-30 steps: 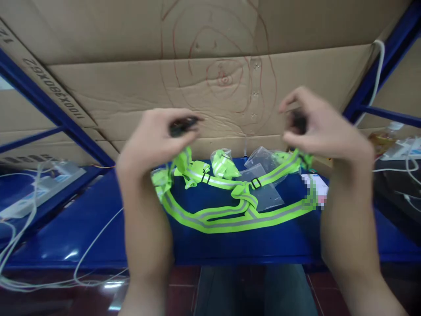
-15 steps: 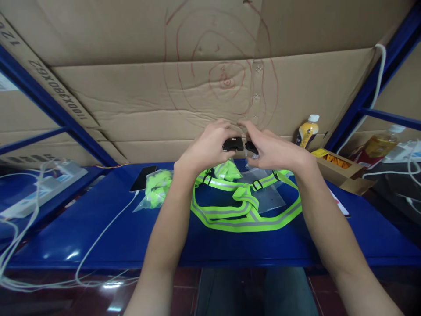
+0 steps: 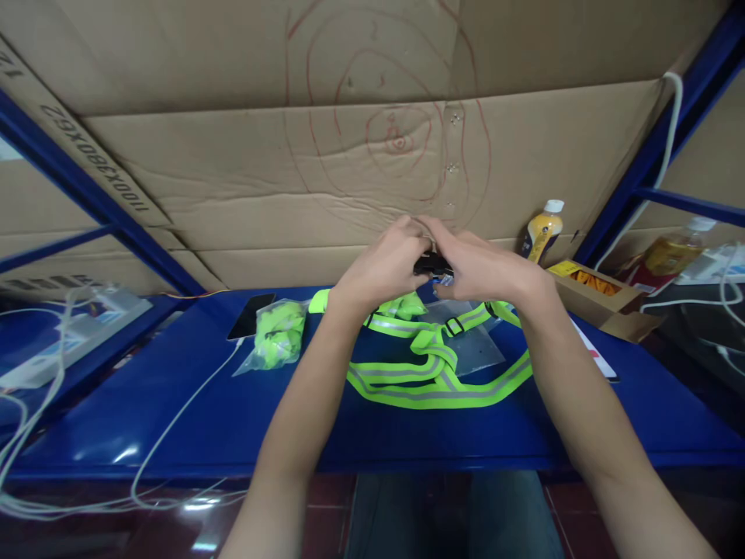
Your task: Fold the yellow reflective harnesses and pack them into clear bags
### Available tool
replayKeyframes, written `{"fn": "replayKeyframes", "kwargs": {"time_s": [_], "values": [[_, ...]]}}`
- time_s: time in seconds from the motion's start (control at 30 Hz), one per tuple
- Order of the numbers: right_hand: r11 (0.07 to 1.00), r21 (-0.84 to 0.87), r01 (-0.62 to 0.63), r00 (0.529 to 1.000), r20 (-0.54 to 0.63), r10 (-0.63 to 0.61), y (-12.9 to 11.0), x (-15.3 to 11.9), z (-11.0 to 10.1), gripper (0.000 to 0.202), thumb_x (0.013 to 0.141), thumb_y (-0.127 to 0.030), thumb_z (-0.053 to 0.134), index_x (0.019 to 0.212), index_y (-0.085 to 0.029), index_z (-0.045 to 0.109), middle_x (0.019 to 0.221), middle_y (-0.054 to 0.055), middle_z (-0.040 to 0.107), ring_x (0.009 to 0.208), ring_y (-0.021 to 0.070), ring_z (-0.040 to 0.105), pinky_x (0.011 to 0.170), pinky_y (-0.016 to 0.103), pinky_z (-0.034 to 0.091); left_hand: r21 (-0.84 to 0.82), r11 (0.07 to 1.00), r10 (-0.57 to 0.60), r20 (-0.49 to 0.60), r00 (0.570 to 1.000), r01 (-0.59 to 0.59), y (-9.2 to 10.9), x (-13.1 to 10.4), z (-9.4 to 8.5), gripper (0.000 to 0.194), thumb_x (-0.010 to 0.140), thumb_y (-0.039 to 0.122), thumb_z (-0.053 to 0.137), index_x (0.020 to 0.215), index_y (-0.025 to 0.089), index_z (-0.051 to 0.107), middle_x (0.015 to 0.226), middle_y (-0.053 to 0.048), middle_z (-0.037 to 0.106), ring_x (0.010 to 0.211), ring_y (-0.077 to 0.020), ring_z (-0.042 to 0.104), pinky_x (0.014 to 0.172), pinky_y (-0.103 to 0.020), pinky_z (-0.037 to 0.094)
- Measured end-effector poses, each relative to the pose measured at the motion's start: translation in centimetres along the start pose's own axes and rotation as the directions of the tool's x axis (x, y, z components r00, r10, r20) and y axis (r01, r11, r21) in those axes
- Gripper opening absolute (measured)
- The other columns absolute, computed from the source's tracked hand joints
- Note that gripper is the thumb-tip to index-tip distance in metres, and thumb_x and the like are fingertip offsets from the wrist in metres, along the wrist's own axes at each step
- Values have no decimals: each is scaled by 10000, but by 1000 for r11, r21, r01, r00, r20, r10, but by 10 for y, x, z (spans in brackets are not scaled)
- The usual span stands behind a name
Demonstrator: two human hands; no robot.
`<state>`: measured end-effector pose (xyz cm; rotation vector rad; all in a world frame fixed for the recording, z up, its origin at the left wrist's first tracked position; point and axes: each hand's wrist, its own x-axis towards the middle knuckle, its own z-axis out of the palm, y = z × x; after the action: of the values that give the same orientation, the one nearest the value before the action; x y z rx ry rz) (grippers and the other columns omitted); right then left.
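My left hand [image 3: 381, 268] and my right hand [image 3: 483, 265] meet above the back of the blue table, fingers closed from either side on a black plastic buckle [image 3: 431, 265]. Its two halves are together between my fingertips; whether they are fully clipped, I cannot tell. Below my hands lies a fluorescent yellow-green reflective harness [image 3: 434, 400], its straps looped and crossed, with black strap adjusters. Behind the harness sits a bunched yellow-green bundle [image 3: 410, 307], partly hidden. Under the straps a clear plastic bag [image 3: 480, 353] lies flat.
On the left are a bagged yellow-green harness [image 3: 279, 334], a phone [image 3: 250, 317] on a cable, and a power strip [image 3: 75, 334]. A yellow bottle [image 3: 542, 230] and an open cardboard box [image 3: 605, 299] stand at right. Cardboard [image 3: 233, 178] backs the blue table [image 3: 192, 419].
My left hand has moved right towards my right hand. The two black buckle halves, apart before, have come together between my fingers.
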<state>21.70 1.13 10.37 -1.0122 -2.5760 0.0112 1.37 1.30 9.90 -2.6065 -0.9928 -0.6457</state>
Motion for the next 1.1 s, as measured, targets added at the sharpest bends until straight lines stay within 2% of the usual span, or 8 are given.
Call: {"fn": "replayKeyframes", "kwargs": {"time_s": [0.3,0.5,0.7,0.8,0.87,0.97,1.03,1.1], "values": [[989,98,111,992,-73,-104,0,0,9,1254,768,-152,774,1767,-259,25,1765,197,330,1615,414,392,1266,583,423,-85,996,-3,-5,1000,2,-5,-3,-12,248,788,184,682,1008,148,791,1089,-133,801,1132,-343,710,1067,-480,553],[991,113,70,995,-73,-62,-11,0,6,1308,722,-151,843,1772,-261,71,1656,220,396,1576,456,422,1233,587,453,-118,993,-16,-27,1000,13,0,-3,-4,335,770,148,662,1083,116,777,1204,-164,785,1179,-346,716,1052,-459,577],[979,173,109,985,-149,-84,-12,4,4,1376,659,-404,993,1758,-279,174,1680,209,392,1595,452,384,1265,627,394,-134,991,-7,-72,997,-2,4,2,0,388,757,115,647,1130,144,752,1263,-153,762,1270,-372,667,1106,-502,542],[961,237,144,976,-193,-99,1,0,-7,1235,692,-607,958,1705,-243,350,1688,201,448,1561,439,443,1266,617,386,-99,995,-10,-81,997,2,-2,0,-5,294,790,161,684,1079,180,730,1169,-133,757,1225,-376,639,1084,-524,524],[954,272,124,976,-205,-68,14,-5,-17,966,798,-675,863,1591,-232,532,1581,175,588,1451,406,564,1216,582,442,-57,997,-50,-102,994,44,-7,-3,-9,234,823,219,716,1056,202,704,1101,-118,732,1178,-369,616,1053,-527,516],[930,363,59,988,-155,-2,33,-10,-25,556,949,-714,697,1217,-231,758,1057,81,775,1041,294,713,913,435,575,-6,996,-92,-139,986,92,-13,-6,-11,199,854,269,745,1034,221,674,1046,-105,690,1123,-356,585,1022,-530,506],[886,463,32,994,-110,22,42,-9,-25,532,956,-754,665,946,-230,759,736,16,658,754,207,631,673,334,505,5,996,-85,-145,986,87,-13,-6,-10,213,867,288,758,1048,225,664,1045,-103,676,1126,-356,574,1031,-536,500],[826,563,32,994,-101,31,46,-5,-20,576,895,-800,713,794,-234,702,615,-17,539,627,161,519,559,296,395,3,996,-84,-142,986,85,-12,-5,-8,233,883,309,768,1067,220,657,1051,-106,668,1144,-363,570,1047,-543,495]]}}
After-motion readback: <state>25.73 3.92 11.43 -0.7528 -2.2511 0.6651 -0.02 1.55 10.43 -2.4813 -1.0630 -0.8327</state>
